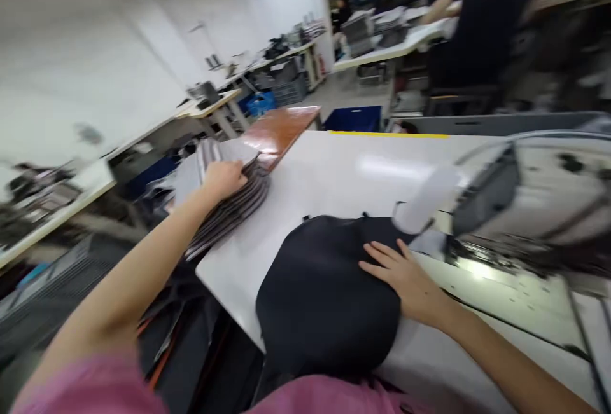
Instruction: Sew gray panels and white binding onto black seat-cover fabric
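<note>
A large black fabric piece (329, 299) with a rounded outline lies at the front of the white table, its lower end reaching my lap. My right hand (410, 280) rests on its right side with fingers spread. At the table's left corner is a stack of grey cut fabric pieces (238, 204), its layered edges fanned out. My left hand (223, 180) reaches to the top of this stack, fingers curled over the edge of a fabric piece; the fingertips are partly hidden. Just right of my right hand stands a sewing machine (534, 210), blurred by motion.
The white table (344, 172) has a yellow strip (389, 135) along its far edge. A brown board (286, 128) adjoins it at the far left. Behind stand a blue bin (353, 119) and a co-worker in dark clothing (487, 26). Dark material (191, 338) hangs below left.
</note>
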`<state>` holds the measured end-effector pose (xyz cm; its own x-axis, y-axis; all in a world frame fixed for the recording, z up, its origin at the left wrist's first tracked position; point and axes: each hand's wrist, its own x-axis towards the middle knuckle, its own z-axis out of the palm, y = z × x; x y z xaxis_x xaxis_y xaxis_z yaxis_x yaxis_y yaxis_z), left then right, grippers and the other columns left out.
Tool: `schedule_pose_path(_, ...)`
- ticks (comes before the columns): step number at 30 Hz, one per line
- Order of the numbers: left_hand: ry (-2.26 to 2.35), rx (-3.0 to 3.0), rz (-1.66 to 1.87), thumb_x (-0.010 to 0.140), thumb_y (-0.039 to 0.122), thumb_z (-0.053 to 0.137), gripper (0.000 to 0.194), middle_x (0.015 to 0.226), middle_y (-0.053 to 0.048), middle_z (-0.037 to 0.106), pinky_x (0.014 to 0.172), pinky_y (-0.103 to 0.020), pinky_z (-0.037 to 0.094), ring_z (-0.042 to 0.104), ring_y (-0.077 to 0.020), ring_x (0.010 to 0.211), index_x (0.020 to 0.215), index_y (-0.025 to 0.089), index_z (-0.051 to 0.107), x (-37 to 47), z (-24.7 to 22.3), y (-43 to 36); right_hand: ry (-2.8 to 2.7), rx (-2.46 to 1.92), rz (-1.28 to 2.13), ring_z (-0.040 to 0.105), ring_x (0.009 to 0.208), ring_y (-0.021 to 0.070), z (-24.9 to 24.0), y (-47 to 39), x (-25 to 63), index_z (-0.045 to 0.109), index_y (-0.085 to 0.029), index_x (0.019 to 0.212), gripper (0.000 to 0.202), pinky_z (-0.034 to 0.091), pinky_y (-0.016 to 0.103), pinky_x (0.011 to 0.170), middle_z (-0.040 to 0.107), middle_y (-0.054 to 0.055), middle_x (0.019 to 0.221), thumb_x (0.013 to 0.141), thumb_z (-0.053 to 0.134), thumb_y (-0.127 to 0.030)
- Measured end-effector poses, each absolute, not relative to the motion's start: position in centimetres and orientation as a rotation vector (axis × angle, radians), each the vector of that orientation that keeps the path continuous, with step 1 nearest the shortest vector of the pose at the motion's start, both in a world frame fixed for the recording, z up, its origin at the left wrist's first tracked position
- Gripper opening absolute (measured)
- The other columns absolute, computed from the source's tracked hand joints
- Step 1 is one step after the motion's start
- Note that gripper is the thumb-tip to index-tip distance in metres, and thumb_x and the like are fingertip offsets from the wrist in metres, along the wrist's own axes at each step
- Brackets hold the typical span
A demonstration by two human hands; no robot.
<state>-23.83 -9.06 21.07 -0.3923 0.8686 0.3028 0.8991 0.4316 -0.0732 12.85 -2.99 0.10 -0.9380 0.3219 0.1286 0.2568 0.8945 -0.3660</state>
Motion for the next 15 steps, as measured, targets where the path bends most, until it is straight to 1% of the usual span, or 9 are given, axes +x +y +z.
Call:
schedule_pose_path(1,-2.390,-1.561,-0.104,0.085,0.020,0.057,0.014,0.067,0.002,0.055,0.091,-0.047,0.045,0.061,-0.0250,0.093,0.076,0.009,0.059,-22.5,20.3,-8.8,-2.890,-0.424,0.599,0.032,0.136,0.0300,0.7,-3.4,13.2,0.054,-0.027,0.131,0.064,0.012,0.064,0.109,0.040,0.011,0.146,0.069,0.054,-0.012)
schedule_pose_path(3,-2.358,-1.694,-0.014,0.080,0.016,0.053,0.007,0.065,0.004,0.051,0.089,-0.048,0.046,0.063,-0.0257,0.092,0.073,0.015,0.056,-18.6,18.3,-8.8,-2.909,-0.353,0.748,0.029,0.138,0.0287,1.8,-4.1,13.9,0.054,-0.027,0.130,0.070,0.006,0.062,0.110,0.038,0.009,0.148,0.062,0.055,-0.010)
schedule_pose_path(4,-2.308,-1.845,0.008,0.078,0.018,0.052,0.004,0.075,0.004,0.055,0.086,-0.047,0.049,0.063,-0.0256,0.093,0.074,0.018,0.054,-16.2,17.0,-9.0,-2.913,-0.315,0.811,0.028,0.138,0.0283,2.2,-4.4,14.2,0.055,-0.026,0.129,0.072,0.003,0.061,0.111,0.038,0.009,0.148,0.059,0.055,-0.009)
schedule_pose_path(5,-2.221,-2.026,-0.023,0.075,0.018,0.054,0.003,0.093,0.002,0.060,0.085,-0.045,0.051,0.062,-0.0264,0.098,0.074,0.020,0.053,-13.6,15.6,-9.2,-2.914,-0.280,0.865,0.027,0.139,0.0278,2.5,-4.7,14.7,0.056,-0.026,0.128,0.072,0.001,0.061,0.111,0.039,0.008,0.147,0.058,0.056,-0.009)
schedule_pose_path(6,-2.136,-2.211,-0.045,0.071,0.017,0.056,0.008,0.111,-0.001,0.059,0.085,-0.044,0.052,0.061,-0.0278,0.103,0.077,0.021,0.053,-10.9,14.2,-9.4,-2.909,-0.248,0.912,0.027,0.139,0.0272,2.7,-4.9,15.1,0.058,-0.026,0.125,0.070,0.000,0.060,0.112,0.040,0.008,0.147,0.057,0.056,-0.009)
schedule_pose_path(8,-2.045,-2.505,-0.078,0.068,0.015,0.055,0.013,0.127,-0.008,0.055,0.083,-0.043,0.055,0.061,-0.0287,0.104,0.079,0.021,0.053,-6.1,11.5,-9.7,-2.880,-0.216,0.986,0.032,0.136,0.0253,3.1,-5.1,16.0,0.064,-0.026,0.116,0.060,-0.001,0.056,0.113,0.049,0.006,0.140,0.059,0.056,-0.010)
schedule_pose_path(10,-1.995,-2.704,-0.069,0.067,0.015,0.054,0.014,0.130,-0.012,0.054,0.086,-0.043,0.055,0.060,-0.0297,0.108,0.080,0.020,0.055,-2.7,9.4,-9.7,-2.838,-0.213,1.037,0.043,0.128,0.0229,3.3,-5.3,17.1,0.069,-0.027,0.106,0.047,0.000,0.052,0.114,0.062,0.004,0.123,0.063,0.056,-0.013)
schedule_pose_path(12,-1.947,-2.812,-0.070,0.066,0.014,0.053,0.016,0.130,-0.014,0.055,0.091,-0.043,0.053,0.057,-0.0302,0.112,0.080,0.020,0.056,-0.6,8.1,-9.5,-2.792,-0.253,1.060,0.050,0.117,0.0213,3.4,-5.5,18.2,0.071,-0.027,0.097,0.036,0.001,0.049,0.115,0.069,0.002,0.104,0.066,0.057,-0.016)
schedule_pose_path(15,-1.917,-2.901,-0.115,0.062,0.012,0.054,0.014,0.131,-0.011,0.055,0.096,-0.040,0.050,0.054,-0.0283,0.117,0.072,0.022,0.055,0.8,7.5,-9.0,-2.740,-0.319,1.100,0.052,0.112,0.0212,3.6,-6.0,19.7,0.071,-0.027,0.094,0.030,0.004,0.046,0.114,0.069,0.000,0.098,0.068,0.060,-0.020)
